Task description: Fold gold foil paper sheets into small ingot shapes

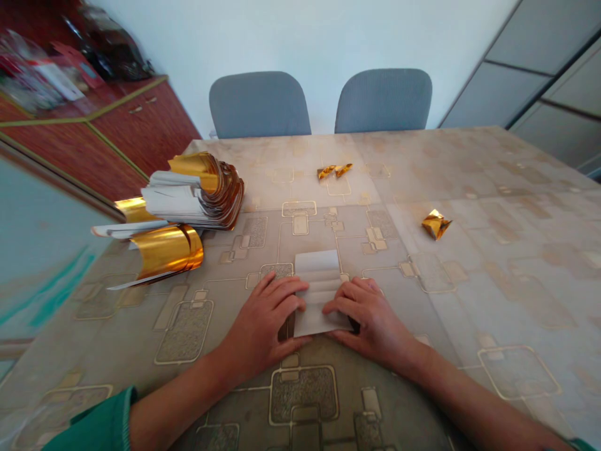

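A small white sheet of paper (pixel 317 293) with several crease lines across it lies in front of me. My left hand (pixel 270 310) grips its left edge, fingers bent over the top and thumb at the near edge. On the opposite side, my right hand (pixel 370 316) holds the right edge the same way, index finger pressing on the white face. The near corners of the sheet are partly hidden by my hands. To the left rises a fanned stack of gold foil paper (pixel 183 203) with white backs, and loose curved gold sheets (pixel 169 250) lie before it.
Folded gold paper pieces (pixel 334 170) lie at the far middle of the patterned tablecloth (pixel 469 250), and another folded gold piece (pixel 436 225) sits to the right. Two grey chairs (pixel 260 105) stand behind the table. A red-brown cabinet (pixel 136 134) with bagged items is at far left.
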Motion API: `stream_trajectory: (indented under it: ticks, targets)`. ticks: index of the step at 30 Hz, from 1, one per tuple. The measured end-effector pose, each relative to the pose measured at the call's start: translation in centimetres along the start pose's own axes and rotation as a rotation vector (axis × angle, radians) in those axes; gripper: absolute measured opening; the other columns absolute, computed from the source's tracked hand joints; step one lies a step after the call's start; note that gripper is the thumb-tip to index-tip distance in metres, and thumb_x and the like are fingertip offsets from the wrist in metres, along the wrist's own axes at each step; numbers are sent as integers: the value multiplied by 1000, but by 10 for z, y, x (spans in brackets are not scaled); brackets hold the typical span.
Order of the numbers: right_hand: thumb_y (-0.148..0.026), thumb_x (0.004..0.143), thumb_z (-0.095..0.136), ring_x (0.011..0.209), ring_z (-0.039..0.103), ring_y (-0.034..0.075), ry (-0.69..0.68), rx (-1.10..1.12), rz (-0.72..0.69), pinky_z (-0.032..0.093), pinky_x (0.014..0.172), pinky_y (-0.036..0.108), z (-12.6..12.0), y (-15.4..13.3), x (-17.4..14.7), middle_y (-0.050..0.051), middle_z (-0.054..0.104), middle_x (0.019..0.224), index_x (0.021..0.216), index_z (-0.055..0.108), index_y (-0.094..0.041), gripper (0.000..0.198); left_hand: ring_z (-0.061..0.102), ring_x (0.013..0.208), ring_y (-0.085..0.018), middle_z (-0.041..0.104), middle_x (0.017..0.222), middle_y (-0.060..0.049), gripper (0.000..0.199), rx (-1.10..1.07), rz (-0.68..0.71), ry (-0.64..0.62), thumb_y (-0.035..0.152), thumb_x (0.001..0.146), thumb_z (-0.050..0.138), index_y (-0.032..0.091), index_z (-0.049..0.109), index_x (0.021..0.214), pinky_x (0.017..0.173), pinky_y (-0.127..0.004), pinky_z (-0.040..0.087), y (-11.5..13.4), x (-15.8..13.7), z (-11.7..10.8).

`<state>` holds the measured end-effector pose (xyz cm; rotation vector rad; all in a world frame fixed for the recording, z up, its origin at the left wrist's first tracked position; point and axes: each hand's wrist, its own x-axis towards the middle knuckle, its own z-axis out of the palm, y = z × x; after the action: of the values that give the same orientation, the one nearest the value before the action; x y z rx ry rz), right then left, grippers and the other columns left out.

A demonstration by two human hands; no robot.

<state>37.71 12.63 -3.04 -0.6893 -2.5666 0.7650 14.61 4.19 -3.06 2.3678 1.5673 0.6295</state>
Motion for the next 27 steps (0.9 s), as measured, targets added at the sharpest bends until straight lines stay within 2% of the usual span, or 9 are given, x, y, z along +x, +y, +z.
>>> stream_trajectory:
  ticks: [4,7,9,11,14,18,22,27]
  targets:
    - [-26,90,64,88,51,20,-15,27,0,31,81,35,-1,-1,1,2,62,88,95,66,-24,5,53,126,-28,61,132,-11,32,35,38,20,31,87,66,21,56,116,114,-57,31,-2,-1,2]
    - [-25,95,57,87,51,19,-10,40,-5,31,81,35,-1,-2,1,2,63,87,94,65,-23,9,53,126,-26,62,131,-11,23,20,43,26,25,90,59,21,56,113,114,-57,31,-3,-2,4]
    - [-26,92,63,87,50,19,-23,33,-6,30,80,35,-2,-1,1,1,62,87,94,65,-23,5,53,127,-26,62,130,-10,18,-1,26,26,19,89,55,21,57,106,114,-57,29,-3,-3,4]
    - [-26,85,71,88,50,20,-55,17,-3,31,81,35,-4,0,1,2,62,89,97,66,-24,13,52,127,-25,62,130,-10,20,-14,1,21,15,86,53,21,57,104,115,-57,27,-3,-3,4]
    - [-27,78,78,92,51,21,-116,18,1,32,83,36,-11,3,1,2,61,94,101,66,-24,27,53,126,-26,63,129,-11,17,-21,-21,14,21,87,57,21,58,103,116,-58,25,-2,-3,2]
    - [-34,79,78,93,52,20,-148,88,-12,33,87,36,-21,7,3,2,60,95,100,66,-23,27,54,124,-28,64,128,-12,25,-17,-8,8,41,87,65,21,58,100,115,-59,26,-2,-2,0]
    - [-35,81,76,95,53,20,-156,127,-19,33,88,36,-23,9,4,2,62,97,100,66,-23,25,55,124,-27,64,128,-10,17,-3,-29,8,37,92,61,21,58,99,114,-57,27,-1,-2,0]
    - [-20,82,72,94,54,20,-122,78,-31,33,86,36,-17,11,5,2,63,95,103,66,-23,22,55,123,-28,64,127,-12,18,-6,-21,11,37,91,61,20,59,98,114,-59,28,1,0,1]
